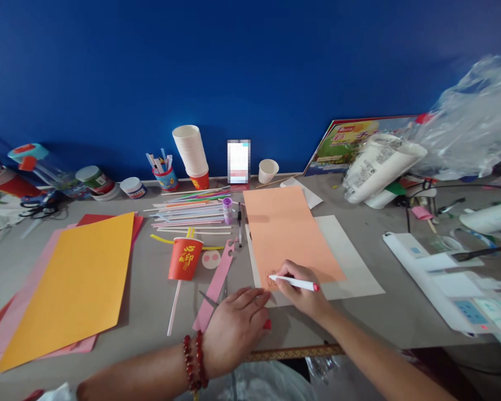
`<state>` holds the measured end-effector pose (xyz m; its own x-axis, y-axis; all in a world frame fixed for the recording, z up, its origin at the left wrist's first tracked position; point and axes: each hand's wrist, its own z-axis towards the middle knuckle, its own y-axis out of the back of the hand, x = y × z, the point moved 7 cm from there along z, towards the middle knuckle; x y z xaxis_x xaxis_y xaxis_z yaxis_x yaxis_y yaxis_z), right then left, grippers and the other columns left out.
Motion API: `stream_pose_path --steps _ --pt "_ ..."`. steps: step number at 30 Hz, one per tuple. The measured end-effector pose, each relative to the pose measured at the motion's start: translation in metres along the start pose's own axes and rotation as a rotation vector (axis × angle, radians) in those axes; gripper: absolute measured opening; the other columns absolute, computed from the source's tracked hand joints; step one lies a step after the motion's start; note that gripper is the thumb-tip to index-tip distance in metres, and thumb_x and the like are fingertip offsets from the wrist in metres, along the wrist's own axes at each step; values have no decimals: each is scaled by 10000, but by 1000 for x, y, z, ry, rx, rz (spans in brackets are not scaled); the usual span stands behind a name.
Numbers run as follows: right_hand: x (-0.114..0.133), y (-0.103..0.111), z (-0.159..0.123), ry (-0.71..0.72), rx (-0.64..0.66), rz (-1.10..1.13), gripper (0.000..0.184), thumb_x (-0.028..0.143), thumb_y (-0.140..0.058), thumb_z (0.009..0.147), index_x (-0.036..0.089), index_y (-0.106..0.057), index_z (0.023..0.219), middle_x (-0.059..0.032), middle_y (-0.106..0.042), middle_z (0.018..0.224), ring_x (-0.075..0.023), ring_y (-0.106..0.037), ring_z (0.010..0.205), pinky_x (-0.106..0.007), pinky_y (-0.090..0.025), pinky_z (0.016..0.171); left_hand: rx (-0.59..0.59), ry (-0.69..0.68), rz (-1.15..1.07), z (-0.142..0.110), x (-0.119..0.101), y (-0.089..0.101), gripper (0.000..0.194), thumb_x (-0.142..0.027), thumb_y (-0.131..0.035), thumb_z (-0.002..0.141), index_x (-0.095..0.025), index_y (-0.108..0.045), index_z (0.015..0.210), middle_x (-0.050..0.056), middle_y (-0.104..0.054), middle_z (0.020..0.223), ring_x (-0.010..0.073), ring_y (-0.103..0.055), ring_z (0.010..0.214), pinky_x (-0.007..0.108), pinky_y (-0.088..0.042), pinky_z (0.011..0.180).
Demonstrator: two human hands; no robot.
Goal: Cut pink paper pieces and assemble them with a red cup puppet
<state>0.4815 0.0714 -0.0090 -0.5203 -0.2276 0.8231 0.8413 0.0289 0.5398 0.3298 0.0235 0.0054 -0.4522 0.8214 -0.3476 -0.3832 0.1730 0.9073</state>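
Observation:
My right hand [298,284] grips a white marker [296,282] with a red end. Its tip rests at the lower left of an orange paper sheet [288,234], beside small red outlines. Under that sheet lies a larger white sheet [354,262]. My left hand [242,317] lies flat, fingers stretched out, by the sheets' near left corner. Metal blades, probably scissors [209,299], poke out beside it over a pink paper strip [220,278]; a small red piece [267,324] shows by its thumb. Left of the strip are a red paper cup [185,259] with a straw and a pale disc [211,259] with two pink dots.
Yellow paper [79,284] tops coloured sheets at left. Straws [196,213], a glue stick [227,210] and a black pen [239,225] lie mid-table. Stacked cups [191,150] and a blurred screen [238,161] stand by the wall. A white power strip [426,278] is at right.

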Motion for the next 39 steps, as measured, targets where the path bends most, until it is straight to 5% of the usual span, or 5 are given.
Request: stream_pose_path --steps 39 --pt "6 1 -1 57 12 -79 197 230 -526 825 216 -444 647 49 -471 527 -108 -427 482 -228 -324 495 10 7 -1 -3 0 -2 192 -327 -573 936 -177 -612 1049 51 -597 1360 208 -517 1287 381 -419 1097"
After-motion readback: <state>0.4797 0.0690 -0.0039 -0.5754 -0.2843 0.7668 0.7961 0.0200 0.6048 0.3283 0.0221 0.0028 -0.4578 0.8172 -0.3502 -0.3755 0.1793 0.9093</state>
